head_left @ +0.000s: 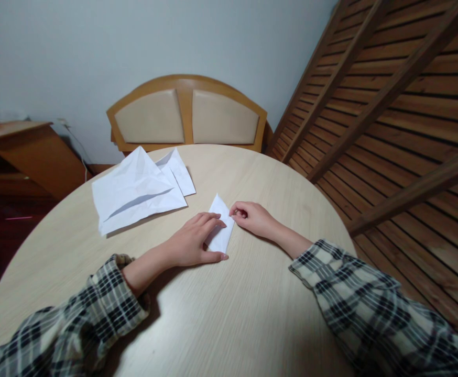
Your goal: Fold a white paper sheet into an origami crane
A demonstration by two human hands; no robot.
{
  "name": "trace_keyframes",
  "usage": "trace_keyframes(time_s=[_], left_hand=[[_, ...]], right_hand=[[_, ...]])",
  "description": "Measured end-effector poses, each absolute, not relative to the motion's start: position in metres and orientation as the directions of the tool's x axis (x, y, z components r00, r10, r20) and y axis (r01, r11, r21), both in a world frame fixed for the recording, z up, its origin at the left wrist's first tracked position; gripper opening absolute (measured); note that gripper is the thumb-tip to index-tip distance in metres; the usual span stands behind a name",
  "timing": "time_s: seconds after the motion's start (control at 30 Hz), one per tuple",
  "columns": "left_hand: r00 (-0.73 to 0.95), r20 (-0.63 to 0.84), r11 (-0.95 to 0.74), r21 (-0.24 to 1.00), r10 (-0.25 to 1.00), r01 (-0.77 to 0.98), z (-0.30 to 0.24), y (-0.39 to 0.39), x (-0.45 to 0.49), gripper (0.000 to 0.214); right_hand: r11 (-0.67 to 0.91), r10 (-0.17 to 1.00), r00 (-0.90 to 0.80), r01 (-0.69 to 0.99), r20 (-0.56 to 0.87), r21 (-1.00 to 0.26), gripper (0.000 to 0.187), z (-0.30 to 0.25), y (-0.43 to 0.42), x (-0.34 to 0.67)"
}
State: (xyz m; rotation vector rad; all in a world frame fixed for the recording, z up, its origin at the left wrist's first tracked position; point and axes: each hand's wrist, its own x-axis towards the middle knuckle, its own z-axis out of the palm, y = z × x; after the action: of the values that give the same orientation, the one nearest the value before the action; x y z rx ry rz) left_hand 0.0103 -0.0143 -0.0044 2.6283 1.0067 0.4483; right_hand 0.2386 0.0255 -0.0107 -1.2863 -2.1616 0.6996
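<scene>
A small folded piece of white paper [221,236], pointed at its far end, lies on the table between my hands. My left hand [193,238] rests over its left side with fingers and thumb spread, pressing it down. At the paper's right edge, my right hand [252,217] is closed in a pinch on the corner of the paper. The fingertips of that hand touch the edge; how much paper is between them is hard to see.
Larger folded white papers [134,183] lie at the far left of the round wooden table [260,303]. Behind it stands a headboard-like wooden panel [188,110] with cream pads. A slatted wooden screen [390,104] leans at the right, and a brown desk [24,152] stands left.
</scene>
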Motion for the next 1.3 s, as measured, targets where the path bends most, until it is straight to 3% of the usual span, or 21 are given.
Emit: trace_keyframes(time_s=[0.4, 0.67, 0.77, 0.9, 1.07, 1.2, 1.3], left_hand=[[0.706, 0.159, -0.710, 0.338, 0.690, 0.618, -0.007, -0.015, 0.010, 0.080], [0.674, 0.218, -0.706, 0.289, 0.706, 0.647, -0.010, -0.017, 0.012, 0.084], [0.674, 0.234, -0.711, 0.306, 0.701, 0.633, -0.011, -0.018, 0.012, 0.077], [0.590, 0.319, -0.671, 0.342, 0.742, 0.658, -0.012, -0.016, 0.009, 0.048], [0.458, 0.448, -0.600, 0.252, 0.768, 0.759, -0.014, -0.002, -0.004, 0.021], [0.381, 0.462, -0.510, 0.193, 0.801, 0.838, -0.019, 0.009, -0.015, 0.024], [0.352, 0.442, -0.484, 0.233, 0.825, 0.843, -0.022, 0.012, -0.016, 0.033]], right_hand=[[0.435, 0.885, -0.426, 0.611, 0.188, -0.662, 0.009, -0.012, 0.026, 0.239], [0.518, 0.821, -0.537, 0.554, 0.196, -0.652, 0.007, -0.009, 0.025, 0.237], [0.524, 0.819, -0.537, 0.553, 0.203, -0.648, 0.008, -0.010, 0.026, 0.237], [0.511, 0.824, -0.534, 0.557, 0.189, -0.654, 0.008, -0.011, 0.027, 0.238], [0.517, 0.820, -0.540, 0.558, 0.189, -0.649, 0.007, -0.010, 0.026, 0.238], [0.517, 0.822, -0.537, 0.567, 0.189, -0.641, 0.007, -0.010, 0.026, 0.238], [0.520, 0.822, -0.536, 0.570, 0.191, -0.636, 0.007, -0.009, 0.026, 0.238]])
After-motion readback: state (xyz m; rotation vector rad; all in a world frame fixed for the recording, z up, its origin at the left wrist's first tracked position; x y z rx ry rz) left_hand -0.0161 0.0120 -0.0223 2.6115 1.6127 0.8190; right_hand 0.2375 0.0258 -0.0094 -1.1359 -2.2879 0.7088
